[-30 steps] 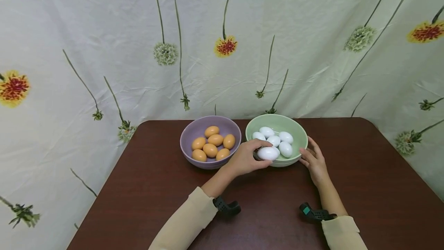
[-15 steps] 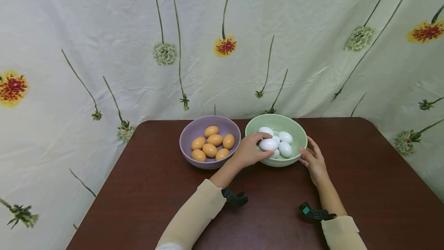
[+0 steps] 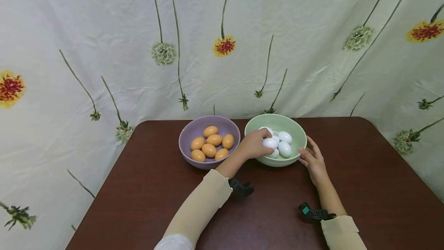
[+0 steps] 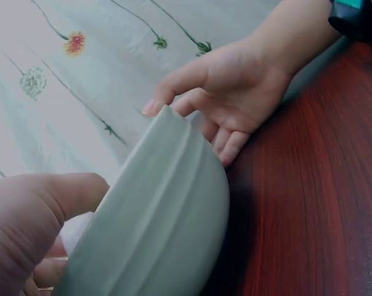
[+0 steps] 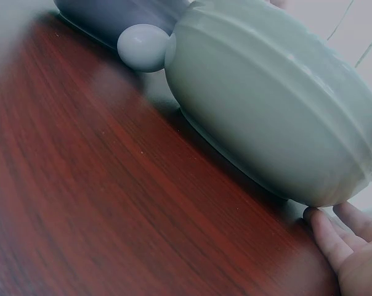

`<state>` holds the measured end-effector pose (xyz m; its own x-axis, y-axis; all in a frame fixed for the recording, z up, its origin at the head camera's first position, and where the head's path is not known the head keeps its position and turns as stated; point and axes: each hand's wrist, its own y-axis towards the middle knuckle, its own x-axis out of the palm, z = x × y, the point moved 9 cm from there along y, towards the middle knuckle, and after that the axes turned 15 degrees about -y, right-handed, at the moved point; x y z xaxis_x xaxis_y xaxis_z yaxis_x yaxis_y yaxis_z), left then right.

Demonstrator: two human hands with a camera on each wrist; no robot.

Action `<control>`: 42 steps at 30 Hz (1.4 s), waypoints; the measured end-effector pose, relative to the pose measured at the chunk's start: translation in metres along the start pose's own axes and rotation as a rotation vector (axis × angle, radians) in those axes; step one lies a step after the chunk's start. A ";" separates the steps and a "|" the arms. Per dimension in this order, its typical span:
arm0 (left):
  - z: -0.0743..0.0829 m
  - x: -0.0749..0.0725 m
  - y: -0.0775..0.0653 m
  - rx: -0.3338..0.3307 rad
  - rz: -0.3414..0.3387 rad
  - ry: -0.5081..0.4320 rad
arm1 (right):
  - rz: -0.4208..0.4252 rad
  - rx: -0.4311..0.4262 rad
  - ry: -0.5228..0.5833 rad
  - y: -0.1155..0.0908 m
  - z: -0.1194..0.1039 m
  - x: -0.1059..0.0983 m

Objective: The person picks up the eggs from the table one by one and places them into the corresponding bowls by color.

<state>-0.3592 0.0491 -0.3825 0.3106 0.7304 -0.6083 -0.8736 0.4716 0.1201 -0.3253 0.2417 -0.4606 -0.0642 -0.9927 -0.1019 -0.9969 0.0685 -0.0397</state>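
My left hand [image 3: 254, 144] pinches a white egg [image 3: 269, 143] just inside the pale green bowl [image 3: 299, 132], over other white eggs [image 3: 285, 149]. The left wrist view catches the left thumb and fingers [image 4: 26, 222] around the egg [image 4: 78, 229], partly behind the bowl's wall [image 4: 155, 216]. At the bowl's right side, my right hand [image 3: 315, 164] holds it, thumb at the rim and fingers against the outer wall. In the right wrist view, right fingers [image 5: 334, 237] touch the bowl low down. Another white egg [image 5: 143, 48] appears beside the bowl's outside there; the head view does not show it.
A purple bowl [image 3: 184, 142] with several brown eggs [image 3: 209, 150] stands just left of the green one. Both are on a dark reddish-brown table [image 3: 149, 188]. Behind it hangs a white flower-print cloth [image 3: 194, 80].
My left hand has moved the egg from the bowl's front rim farther back and slightly right, into the bowl. The right hand stays at the bowl's side.
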 end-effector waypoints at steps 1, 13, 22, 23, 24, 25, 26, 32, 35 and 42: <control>0.001 0.001 0.001 -0.004 -0.013 0.024 | 0.000 0.000 -0.001 0.000 0.000 0.000; -0.002 0.000 0.011 -0.027 -0.002 0.076 | 0.011 -0.009 0.011 0.000 0.000 0.000; -0.006 0.003 0.018 -0.049 -0.046 0.163 | 0.005 -0.006 0.004 -0.001 0.000 -0.001; -0.007 0.005 0.018 -0.053 -0.060 0.179 | 0.006 -0.005 0.004 -0.001 0.001 -0.001; -0.007 0.006 0.019 -0.057 -0.075 0.198 | 0.005 -0.006 0.003 -0.001 0.000 -0.001; -0.008 0.008 0.019 -0.060 -0.091 0.217 | 0.008 -0.007 0.001 -0.001 0.000 -0.001; -0.009 0.009 0.020 -0.063 -0.106 0.236 | 0.011 -0.008 0.001 -0.001 -0.001 -0.001; -0.014 0.016 0.023 -0.093 -0.196 0.292 | 0.004 -0.008 0.002 0.000 -0.002 0.001; -0.014 0.019 0.023 -0.106 -0.233 0.283 | 0.004 -0.004 0.005 0.000 -0.002 0.001; -0.010 0.023 0.023 -0.112 -0.292 0.332 | 0.002 -0.005 0.010 0.000 -0.001 0.000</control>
<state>-0.3759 0.0720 -0.4017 0.4291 0.3682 -0.8248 -0.8080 0.5647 -0.1682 -0.3258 0.2411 -0.4592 -0.0671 -0.9935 -0.0922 -0.9969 0.0705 -0.0345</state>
